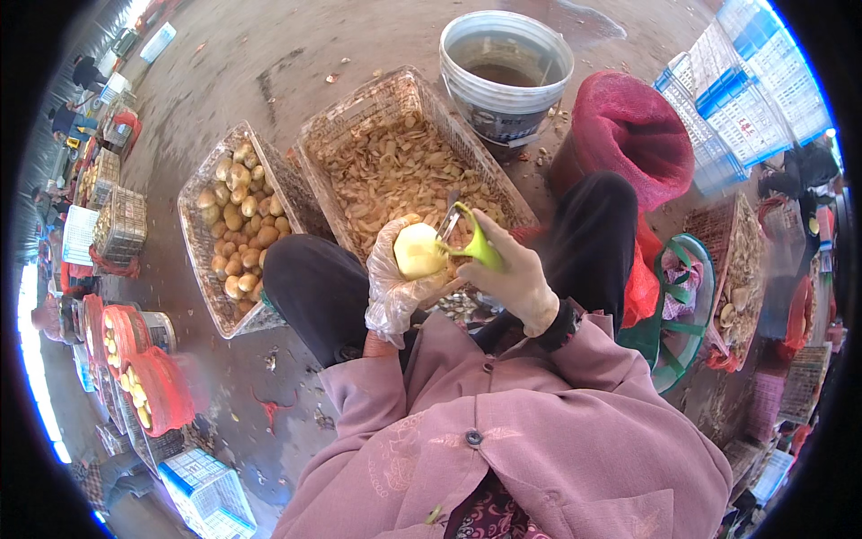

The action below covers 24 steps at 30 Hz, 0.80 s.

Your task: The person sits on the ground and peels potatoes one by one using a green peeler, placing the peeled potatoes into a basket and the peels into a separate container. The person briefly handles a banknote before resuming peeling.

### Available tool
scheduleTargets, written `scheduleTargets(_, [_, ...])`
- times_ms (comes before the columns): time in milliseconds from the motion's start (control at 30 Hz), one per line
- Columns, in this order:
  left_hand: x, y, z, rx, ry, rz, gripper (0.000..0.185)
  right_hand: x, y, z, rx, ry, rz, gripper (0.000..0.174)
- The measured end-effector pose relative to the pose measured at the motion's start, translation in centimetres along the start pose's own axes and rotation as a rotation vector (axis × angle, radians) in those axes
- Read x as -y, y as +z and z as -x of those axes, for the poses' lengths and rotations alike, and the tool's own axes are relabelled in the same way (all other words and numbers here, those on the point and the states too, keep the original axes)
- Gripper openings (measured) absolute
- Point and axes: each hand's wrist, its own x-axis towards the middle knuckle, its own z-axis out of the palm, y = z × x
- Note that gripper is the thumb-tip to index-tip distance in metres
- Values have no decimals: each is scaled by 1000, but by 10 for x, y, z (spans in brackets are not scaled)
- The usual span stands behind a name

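My left hand (pixel 394 290), in a clear plastic glove, grips a peeled pale-yellow potato (pixel 419 252) in front of my knees. In my right hand (pixel 515 276), which wears a pale glove, is a green-handled peeler (pixel 479 246). Its metal blade end is right beside the potato's right side; whether it touches cannot be made out. Beyond both hands lies a dirty plastic crate (pixel 363 111) with a thick layer of peelings (pixel 404 176). Unpeeled potatoes (pixel 244 217) partly fill another crate (pixel 202 296) to the left, beside my knee.
A white bucket (pixel 465 101) holding murky water stands beyond the peelings crate. Right of it is a red mesh sack (pixel 623 135). A green bag (pixel 700 316) sits by my right leg. Blue-and-white crates (pixel 754 101), filled mesh bags (pixel 155 391) and other people (pixel 67 121) are farther out.
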Motion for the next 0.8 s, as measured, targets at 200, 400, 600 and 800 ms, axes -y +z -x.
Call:
scheduleTargets(200, [-3, -14, -2, 56, -67, -33, 95, 7, -13, -5, 177, -368, 263, 74])
scheduleTargets(400, [-16, -15, -2, 187, -182, 114, 103, 21, -29, -16, 378, -336, 401, 72])
scheduleTargets(600, [-17, -25, -2, 298, -208, 11, 98, 30, -34, -24, 491, -360, 408, 68])
scheduleTargets(800, [-12, -30, 2, 358, -351, 159, 92, 37, -59, -35, 532, -351, 337, 61])
